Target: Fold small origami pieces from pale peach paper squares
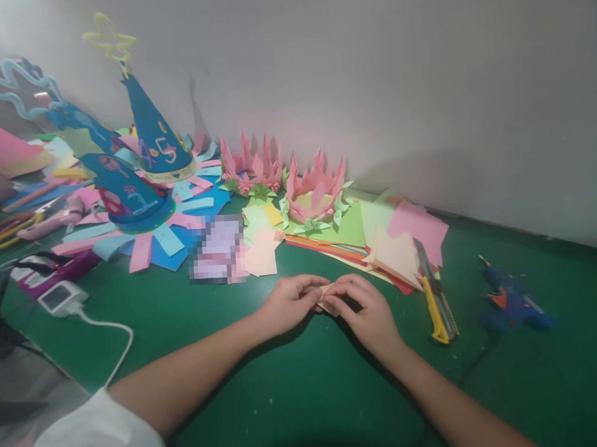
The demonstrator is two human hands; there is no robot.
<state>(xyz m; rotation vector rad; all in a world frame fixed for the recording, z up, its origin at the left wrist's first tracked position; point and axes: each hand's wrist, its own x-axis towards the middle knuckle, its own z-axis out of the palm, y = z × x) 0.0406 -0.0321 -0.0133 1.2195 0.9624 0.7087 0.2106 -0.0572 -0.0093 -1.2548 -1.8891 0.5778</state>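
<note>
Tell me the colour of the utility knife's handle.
Yellow, with a grey metal blade track; the utility knife shows in the head view.

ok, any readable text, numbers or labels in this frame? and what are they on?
"45": cut-out digits on the upright blue paper cone hat.
"1", possibly: a light digit on the tipped blue cone; its other marks are too blurred to read.
Pixelated patch: unreadable.
Yellow utility knife, blue glue gun, white power adapter: no legible labels.

Utility knife [437,301] lies between paper stack [352,237] and glue gun [513,300].
</note>
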